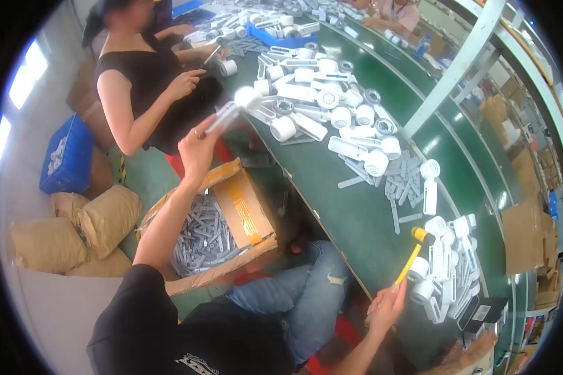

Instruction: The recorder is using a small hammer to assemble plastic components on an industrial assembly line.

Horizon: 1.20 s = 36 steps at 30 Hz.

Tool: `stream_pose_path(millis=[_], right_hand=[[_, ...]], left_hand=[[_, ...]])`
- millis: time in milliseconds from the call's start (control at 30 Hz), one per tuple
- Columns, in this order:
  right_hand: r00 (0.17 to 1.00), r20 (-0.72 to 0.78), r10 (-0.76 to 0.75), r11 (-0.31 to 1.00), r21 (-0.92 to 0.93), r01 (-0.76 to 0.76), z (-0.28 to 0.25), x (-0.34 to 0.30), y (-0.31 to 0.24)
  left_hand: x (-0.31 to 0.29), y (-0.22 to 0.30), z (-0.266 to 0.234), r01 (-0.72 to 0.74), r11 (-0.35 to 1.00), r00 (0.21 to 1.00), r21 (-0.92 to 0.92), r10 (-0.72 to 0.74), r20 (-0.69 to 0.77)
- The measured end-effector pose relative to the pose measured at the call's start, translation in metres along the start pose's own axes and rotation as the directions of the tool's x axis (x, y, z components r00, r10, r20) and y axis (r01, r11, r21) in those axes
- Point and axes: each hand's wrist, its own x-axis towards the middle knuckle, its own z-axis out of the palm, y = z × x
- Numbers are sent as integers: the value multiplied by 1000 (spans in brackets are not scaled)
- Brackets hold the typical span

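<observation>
In my raised left hand (197,149) is a white handheld fan body (246,99), gripped by its handle with the round head pointing away. My right hand (388,304) is closed around the yellow handle of a small hammer (410,261). The hammer's yellow and dark head stands up beside a cluster of white fan bodies (441,256) on the right. A large pile of similar white fan bodies (328,97) covers the green table (338,215) farther off. Between them lies a heap of flat grey strips (406,178).
An open cardboard box (247,203) of grey strips stands left of my knees. Brown sacks (109,215) and a blue crate (67,156) are at far left. A co-worker (137,81) sits beside the table. Another person's hand (478,350) is at lower right, below a metal post (456,69).
</observation>
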Motion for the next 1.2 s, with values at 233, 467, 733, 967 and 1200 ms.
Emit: stream_pose_path(millis=[233,467,733,967,1200], right_hand=[[1000,30,4,980,200,-10,0,4,7],[971,-193,-143,966,186,179,-20,2,14],[952,-290,-102,976,155,151,-16,-2,28],[954,-288,-80,962,228,150,-15,3,25],[950,-260,-174,966,144,216,-24,2,27]], left_hand=[[139,-55,103,-174,984,967,44,162,197],[79,48,177,-706,708,705,-5,704,91],[-186,309,338,-591,226,75,-774,971,227],[-190,335,393,-433,388,-105,-813,875,473],[-121,227,189,-307,655,-74,-690,706,704]])
